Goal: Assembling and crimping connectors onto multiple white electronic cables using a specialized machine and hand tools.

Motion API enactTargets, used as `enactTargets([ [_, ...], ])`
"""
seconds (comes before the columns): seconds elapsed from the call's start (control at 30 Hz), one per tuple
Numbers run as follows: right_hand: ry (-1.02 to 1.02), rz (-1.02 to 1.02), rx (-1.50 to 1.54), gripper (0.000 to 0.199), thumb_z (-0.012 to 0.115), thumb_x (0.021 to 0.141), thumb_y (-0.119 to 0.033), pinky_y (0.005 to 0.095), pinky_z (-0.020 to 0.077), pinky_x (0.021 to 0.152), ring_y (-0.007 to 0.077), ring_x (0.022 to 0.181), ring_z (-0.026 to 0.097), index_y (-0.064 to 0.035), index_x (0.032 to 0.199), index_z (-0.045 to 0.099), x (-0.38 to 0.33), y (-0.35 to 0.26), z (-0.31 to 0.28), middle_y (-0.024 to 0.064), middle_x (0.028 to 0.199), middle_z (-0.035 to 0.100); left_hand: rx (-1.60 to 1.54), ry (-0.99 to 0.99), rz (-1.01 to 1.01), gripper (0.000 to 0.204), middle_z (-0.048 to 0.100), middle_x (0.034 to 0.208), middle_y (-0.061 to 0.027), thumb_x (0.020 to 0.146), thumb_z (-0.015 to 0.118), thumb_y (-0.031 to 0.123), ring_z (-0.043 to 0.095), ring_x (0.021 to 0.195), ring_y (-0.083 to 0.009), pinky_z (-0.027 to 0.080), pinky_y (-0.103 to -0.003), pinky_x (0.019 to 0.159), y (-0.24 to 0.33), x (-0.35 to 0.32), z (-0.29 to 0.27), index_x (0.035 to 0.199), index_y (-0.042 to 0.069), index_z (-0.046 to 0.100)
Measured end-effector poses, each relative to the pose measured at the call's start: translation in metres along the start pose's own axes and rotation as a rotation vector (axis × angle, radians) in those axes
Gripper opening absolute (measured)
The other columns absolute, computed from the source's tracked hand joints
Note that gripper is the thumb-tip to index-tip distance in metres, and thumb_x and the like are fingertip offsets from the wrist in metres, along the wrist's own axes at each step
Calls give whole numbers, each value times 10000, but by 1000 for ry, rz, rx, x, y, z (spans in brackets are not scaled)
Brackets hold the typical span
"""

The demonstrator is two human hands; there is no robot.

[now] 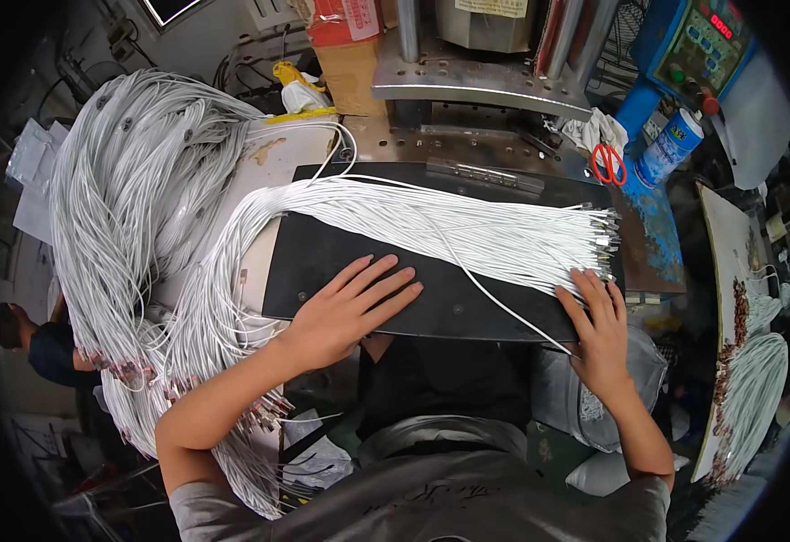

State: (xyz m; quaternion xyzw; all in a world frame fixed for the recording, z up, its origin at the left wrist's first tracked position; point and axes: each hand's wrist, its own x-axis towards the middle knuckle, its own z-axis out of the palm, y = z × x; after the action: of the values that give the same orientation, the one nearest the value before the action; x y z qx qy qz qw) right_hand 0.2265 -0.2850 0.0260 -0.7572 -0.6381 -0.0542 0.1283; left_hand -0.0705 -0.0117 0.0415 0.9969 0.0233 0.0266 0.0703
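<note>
Far left we see a big bundle of white cables [133, 208] draped off the bench edge, looping down toward the near left, where red-tipped ends hang loose. A second person [38, 348] sits low at the left edge, beyond that bundle.

Our left hand [345, 312] lies flat, palm down, on the black plate [449, 298], fingers spread apart and holding nothing. It sits just near of the cable fan, not touching it as far as we can tell.

The white cables [431, 221] run from the left bundle across the plate to the right, laid side by side, their metal plug ends [604, 239] lined up at the plate's right edge. One loose cable [494, 303] crosses diagonally toward the near right.

Our right hand [601, 330] rests palm down at the plate's near right corner, fingers slightly apart and extended, tips touching the cable ends. Not clamped on anything.

Beyond the plate is a metal press base [481, 81]. Further right lie red-handled scissors [608, 163], then a spray can [670, 144] and a blue control box [697, 45] at the far right. More cable bundles [752, 388] lie at the near right.
</note>
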Motion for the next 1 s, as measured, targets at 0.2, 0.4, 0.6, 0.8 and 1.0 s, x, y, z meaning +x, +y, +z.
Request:
enactTargets([
  [0.2,4,0,7,887,801,628,19,544,266,1220,342,1495,405,-144,1468,566,-2,0,1,116,1575,467,-29,19,2,855,411,1631,-94,781,645,-16,342,1535,-334,262,-507,1270,1,-1,3,1596,100,414],
  [0.4,-3,9,-22,884,822,640,-7,545,265,1220,342,1497,401,-140,1474,560,-5,0,2,122,1586,455,3,2,18,838,415,1632,-90,802,677,7,341,1537,-334,261,-508,1271,-2,0,3,1593,95,416],
  [0.6,-300,-33,116,991,882,623,-95,548,233,1244,404,1534,318,-114,1531,485,21,-4,-30,185,1644,362,-343,56,-21,787,418,1623,-148,873,772,187,362,1518,-358,287,-499,1254,-22,-10,-13,1575,74,435],
  [0.8,-52,-36,208,830,811,818,-186,504,272,1227,433,1507,336,3,1532,432,9,-7,-57,216,1654,339,-34,647,-178,739,562,1421,-211,896,773,464,515,1343,-408,414,-489,1120,-112,-7,-20,1435,21,531],
  [1.0,-185,-408,103,863,818,894,-388,549,295,1214,499,1451,381,28,1543,431,99,-36,-38,294,1581,419,153,509,-373,751,669,1060,-147,896,606,736,632,1028,-335,463,-459,913,-166,-10,20,1141,29,672],
])
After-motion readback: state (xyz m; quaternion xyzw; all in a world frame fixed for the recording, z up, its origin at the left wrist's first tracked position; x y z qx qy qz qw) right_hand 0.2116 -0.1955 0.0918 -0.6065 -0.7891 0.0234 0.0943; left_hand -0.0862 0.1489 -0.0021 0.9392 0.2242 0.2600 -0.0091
